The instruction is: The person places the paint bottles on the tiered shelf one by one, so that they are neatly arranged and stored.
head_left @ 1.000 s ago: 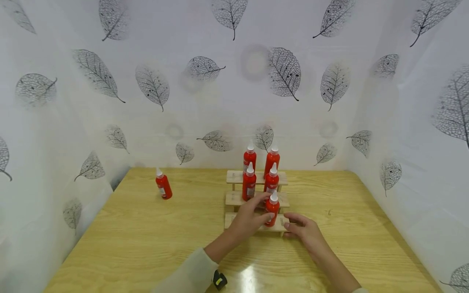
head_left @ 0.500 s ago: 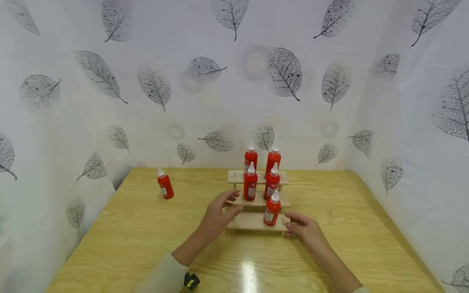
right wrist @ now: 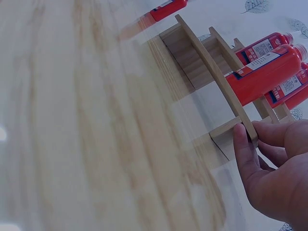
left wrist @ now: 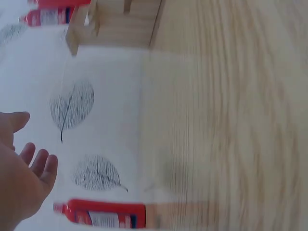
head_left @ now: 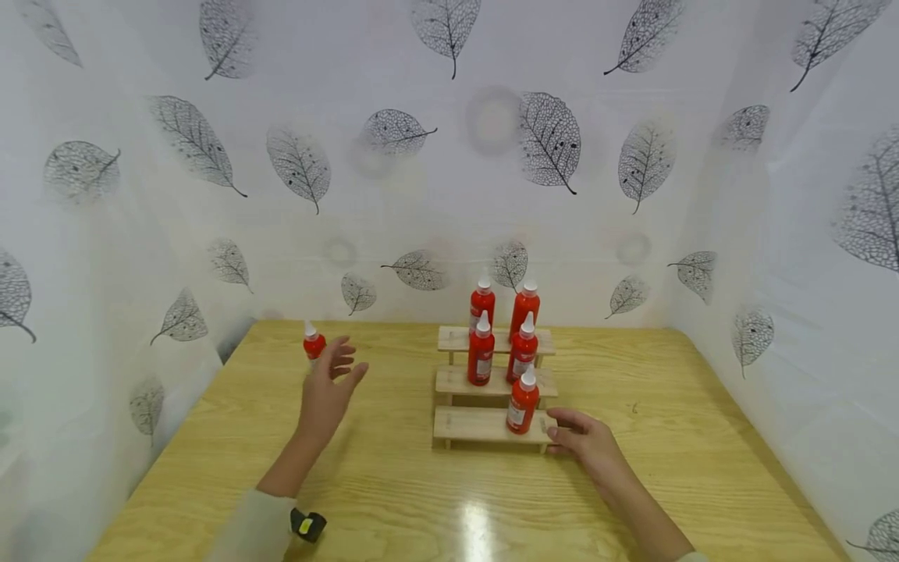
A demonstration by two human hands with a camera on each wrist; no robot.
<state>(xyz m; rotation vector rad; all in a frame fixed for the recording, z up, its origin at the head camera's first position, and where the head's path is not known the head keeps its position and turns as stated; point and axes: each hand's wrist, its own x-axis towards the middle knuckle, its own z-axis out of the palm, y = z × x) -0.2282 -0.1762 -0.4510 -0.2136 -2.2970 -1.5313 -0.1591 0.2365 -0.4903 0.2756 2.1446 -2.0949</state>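
Note:
My left hand, fingers spread and holding nothing, is beside a lone red squeeze bottle with a white pointed cap. It partly covers that bottle in the head view; in the left wrist view the bottle shows apart from the hand. A three-step wooden display rack stands to the right. My right hand pinches the right end of its lowest step, thumb and fingers on either side of the board in the right wrist view. One red squeeze bottle stands on that step, at the right.
Two red bottles stand on the middle step, a left one and a right one. Two more occupy the top step. A white leaf-print curtain encloses the back and sides of the wooden table.
My left hand has left the bottle on the lowest step and swung left to the lone bottle. The right hand has stayed at the rack's end.

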